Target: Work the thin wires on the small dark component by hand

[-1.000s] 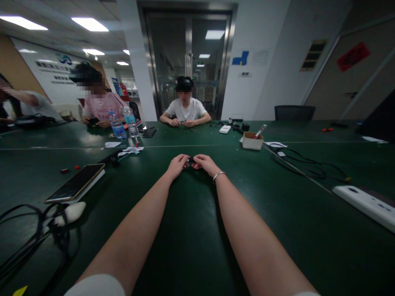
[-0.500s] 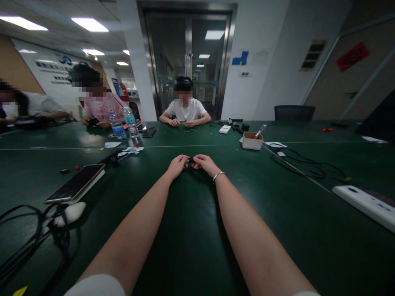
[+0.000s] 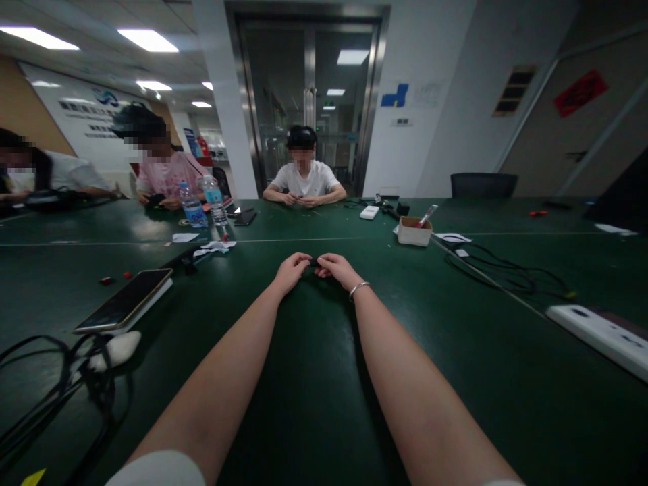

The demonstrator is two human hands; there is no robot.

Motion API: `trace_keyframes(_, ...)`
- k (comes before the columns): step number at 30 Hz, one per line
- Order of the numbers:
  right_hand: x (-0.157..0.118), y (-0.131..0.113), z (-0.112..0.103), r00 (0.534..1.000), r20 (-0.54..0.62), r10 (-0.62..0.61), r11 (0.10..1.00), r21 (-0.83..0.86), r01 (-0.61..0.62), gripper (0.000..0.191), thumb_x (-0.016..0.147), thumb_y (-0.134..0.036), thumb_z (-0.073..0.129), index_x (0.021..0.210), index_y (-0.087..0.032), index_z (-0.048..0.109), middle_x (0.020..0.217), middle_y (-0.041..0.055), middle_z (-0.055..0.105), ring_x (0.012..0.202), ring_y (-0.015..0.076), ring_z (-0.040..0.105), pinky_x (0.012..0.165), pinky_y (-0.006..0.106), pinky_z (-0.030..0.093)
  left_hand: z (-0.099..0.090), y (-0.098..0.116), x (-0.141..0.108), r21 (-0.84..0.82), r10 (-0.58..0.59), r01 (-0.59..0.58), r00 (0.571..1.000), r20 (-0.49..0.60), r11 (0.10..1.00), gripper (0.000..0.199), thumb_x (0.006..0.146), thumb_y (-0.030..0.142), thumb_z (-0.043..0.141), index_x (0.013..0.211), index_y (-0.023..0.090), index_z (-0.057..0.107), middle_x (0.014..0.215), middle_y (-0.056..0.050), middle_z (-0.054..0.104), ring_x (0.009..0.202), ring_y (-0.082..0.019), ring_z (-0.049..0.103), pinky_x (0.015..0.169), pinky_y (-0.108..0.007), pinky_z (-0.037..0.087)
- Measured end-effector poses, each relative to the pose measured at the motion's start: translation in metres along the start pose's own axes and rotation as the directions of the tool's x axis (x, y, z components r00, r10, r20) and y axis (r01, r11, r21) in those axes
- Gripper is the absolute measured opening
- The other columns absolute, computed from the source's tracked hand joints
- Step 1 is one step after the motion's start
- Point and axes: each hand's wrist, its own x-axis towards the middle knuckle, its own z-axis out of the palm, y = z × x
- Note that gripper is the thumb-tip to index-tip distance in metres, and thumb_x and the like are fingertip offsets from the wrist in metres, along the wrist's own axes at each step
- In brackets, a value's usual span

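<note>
Both arms stretch forward over the dark green table. A small black object is between my two hands, just above the tabletop. My left hand pinches its left end, and my right hand, with a silver bracelet at the wrist, is closed on its right end. The fingers cover much of the object, so its shape cannot be made out.
A phone on a white box, a white mouse and black cables are at left. Two bottles stand farther back. A small box and a power strip are at right. Three people sit across the table.
The fingers of my left hand have shifted slightly on the black object. My right hand looks the same.
</note>
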Motion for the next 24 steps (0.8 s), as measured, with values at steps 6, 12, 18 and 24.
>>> trace_keyframes(6,-0.0009,-0.0009,0.0015,1.000,-0.011,0.005,1.000,0.004,-0.005,0.010,0.090,-0.013,0.054,0.081,-0.013,0.059,0.058,0.0012,0.065,0.047,0.0065,0.059,0.048,0.013,0.048,0.0003,0.0001,-0.0003,0.010,0.006,-0.007,1.000,0.013,1.000,0.030,0.082,0.037,0.049,0.098,0.016,0.065,0.075,-0.004,0.062,0.065,-0.012,0.054,0.052,-0.019,0.039)
trace_keyframes(12,-0.0011,-0.0014,0.0017,1.000,-0.017,0.009,1.000,0.002,-0.009,0.010,0.090,-0.013,0.053,0.082,-0.012,0.059,0.059,0.0017,0.065,0.048,0.0068,0.059,0.049,0.014,0.048,-0.0004,0.0017,-0.0014,0.008,0.004,-0.004,1.000,-0.001,1.000,0.032,0.084,0.038,0.046,0.097,0.016,0.065,0.074,-0.004,0.062,0.061,-0.012,0.052,0.050,-0.021,0.039)
trace_keyframes(18,-0.0010,-0.0012,0.0008,1.000,-0.012,0.007,1.000,0.008,-0.007,0.007,0.089,-0.014,0.057,0.082,-0.012,0.060,0.059,0.0016,0.065,0.048,0.0067,0.059,0.049,0.014,0.049,-0.0003,-0.0024,0.0015,-0.001,0.001,-0.001,1.000,0.004,1.000,0.027,0.082,0.032,0.049,0.097,0.017,0.065,0.079,-0.004,0.062,0.066,-0.012,0.054,0.051,-0.020,0.039)
trace_keyframes(24,-0.0006,-0.0010,0.0007,1.000,-0.016,0.011,1.000,-0.001,-0.011,0.009,0.089,-0.013,0.055,0.082,-0.012,0.060,0.058,0.0016,0.065,0.048,0.0069,0.059,0.050,0.014,0.049,-0.0006,-0.0023,0.0019,0.012,0.008,-0.009,0.999,0.042,1.000,0.028,0.083,0.034,0.048,0.098,0.016,0.064,0.071,-0.003,0.061,0.062,-0.012,0.054,0.053,-0.022,0.039)
